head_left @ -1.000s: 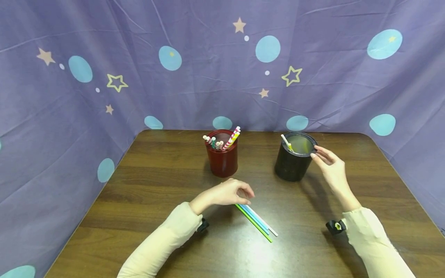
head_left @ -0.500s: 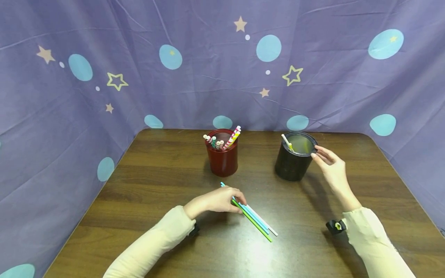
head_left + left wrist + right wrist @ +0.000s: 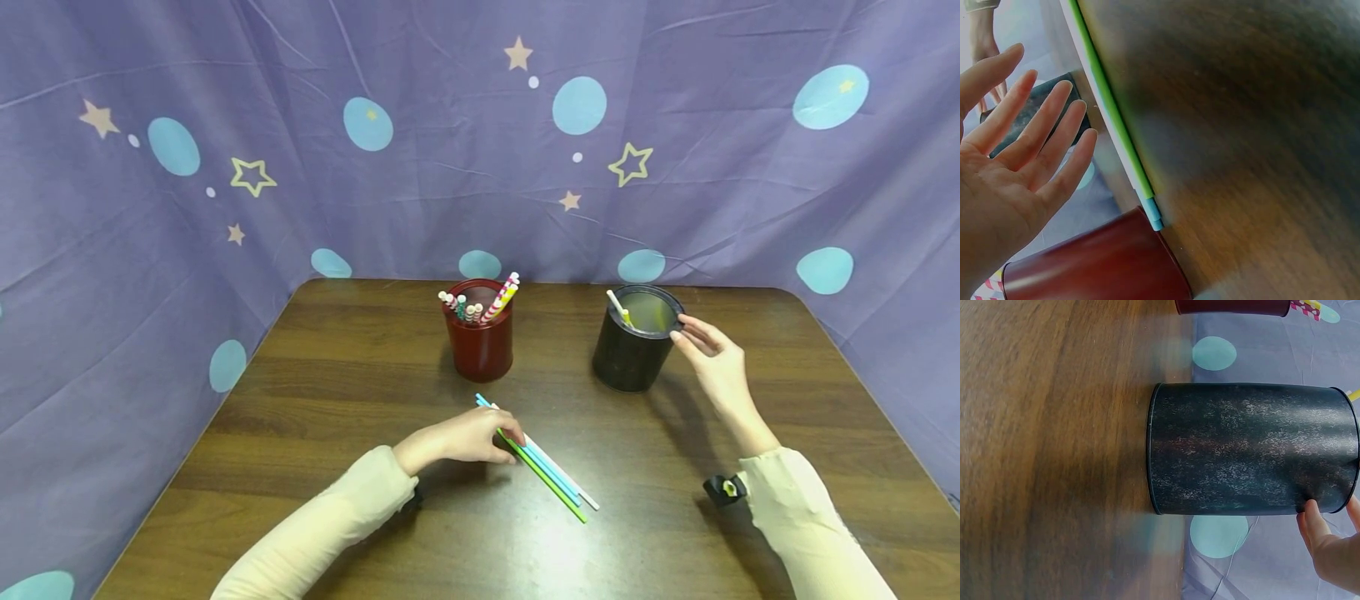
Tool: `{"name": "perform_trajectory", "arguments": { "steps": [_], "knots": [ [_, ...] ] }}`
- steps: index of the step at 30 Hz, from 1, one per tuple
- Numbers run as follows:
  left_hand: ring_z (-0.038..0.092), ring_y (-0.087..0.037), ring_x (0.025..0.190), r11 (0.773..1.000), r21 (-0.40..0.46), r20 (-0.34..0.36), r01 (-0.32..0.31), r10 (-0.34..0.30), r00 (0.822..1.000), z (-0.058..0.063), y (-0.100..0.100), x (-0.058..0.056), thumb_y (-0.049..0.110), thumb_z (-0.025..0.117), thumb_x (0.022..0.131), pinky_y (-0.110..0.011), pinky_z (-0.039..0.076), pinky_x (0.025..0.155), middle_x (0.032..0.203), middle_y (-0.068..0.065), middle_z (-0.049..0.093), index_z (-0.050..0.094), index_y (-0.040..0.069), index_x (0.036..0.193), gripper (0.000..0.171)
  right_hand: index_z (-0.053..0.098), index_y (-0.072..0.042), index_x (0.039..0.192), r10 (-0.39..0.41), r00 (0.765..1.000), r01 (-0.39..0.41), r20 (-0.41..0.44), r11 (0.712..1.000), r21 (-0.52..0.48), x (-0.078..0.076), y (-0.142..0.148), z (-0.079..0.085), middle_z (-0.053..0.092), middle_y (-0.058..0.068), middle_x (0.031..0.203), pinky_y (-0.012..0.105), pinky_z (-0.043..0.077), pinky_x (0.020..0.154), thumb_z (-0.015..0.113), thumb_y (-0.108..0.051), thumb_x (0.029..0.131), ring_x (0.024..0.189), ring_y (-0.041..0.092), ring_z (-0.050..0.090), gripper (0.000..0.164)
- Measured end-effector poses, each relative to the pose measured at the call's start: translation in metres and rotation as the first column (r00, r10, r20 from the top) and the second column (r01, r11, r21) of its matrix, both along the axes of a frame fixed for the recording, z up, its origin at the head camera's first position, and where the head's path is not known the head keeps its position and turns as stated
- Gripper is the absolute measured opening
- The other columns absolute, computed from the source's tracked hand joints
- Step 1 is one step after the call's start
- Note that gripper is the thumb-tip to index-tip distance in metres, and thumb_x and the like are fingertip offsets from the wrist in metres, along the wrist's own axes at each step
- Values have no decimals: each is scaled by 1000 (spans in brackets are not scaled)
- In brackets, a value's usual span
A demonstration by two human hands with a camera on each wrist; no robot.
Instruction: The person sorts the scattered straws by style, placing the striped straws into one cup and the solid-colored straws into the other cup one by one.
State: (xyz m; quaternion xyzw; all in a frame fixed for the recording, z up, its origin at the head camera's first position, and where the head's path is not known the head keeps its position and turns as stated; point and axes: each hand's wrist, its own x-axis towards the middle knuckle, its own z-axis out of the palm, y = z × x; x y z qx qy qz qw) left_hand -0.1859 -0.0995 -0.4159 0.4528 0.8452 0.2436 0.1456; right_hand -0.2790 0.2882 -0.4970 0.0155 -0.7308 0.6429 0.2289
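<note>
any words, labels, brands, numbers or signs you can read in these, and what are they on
None: no readable text on the red can, black can, sticks or table.
Curtain: only stars and dots, no lettering.
Black wrist device: a yellow-green mark, too small to make out.
</note>
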Motion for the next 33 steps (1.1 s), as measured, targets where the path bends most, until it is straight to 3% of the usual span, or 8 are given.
{"name": "perform_trajectory", "arguments": {
  "steps": [18, 33],
  "knots": [
    [57, -15, 85, 999, -42, -46, 22, -24, 999, -4, 0, -2, 13, 70, 74, -16, 42, 76, 90, -3, 63, 66, 5, 92, 20, 60, -13, 114, 4, 1000, -4, 5, 1000, 16, 2, -1, 1, 60, 5, 111, 12, 46, 78, 68, -21, 78, 99, 10, 58, 38],
    [54, -11, 84, 993, -117, -10, 25, -27, 1000, -6, 2, -3, 10, 69, 74, -16, 42, 75, 88, -1, 62, 66, 6, 91, 18, 60, -14, 115, 9, 1000, -9, 9, 1000, 12, 0, 1, -1, 59, 6, 112, 13, 46, 78, 68, -21, 78, 99, 11, 58, 39]
  ]
}}
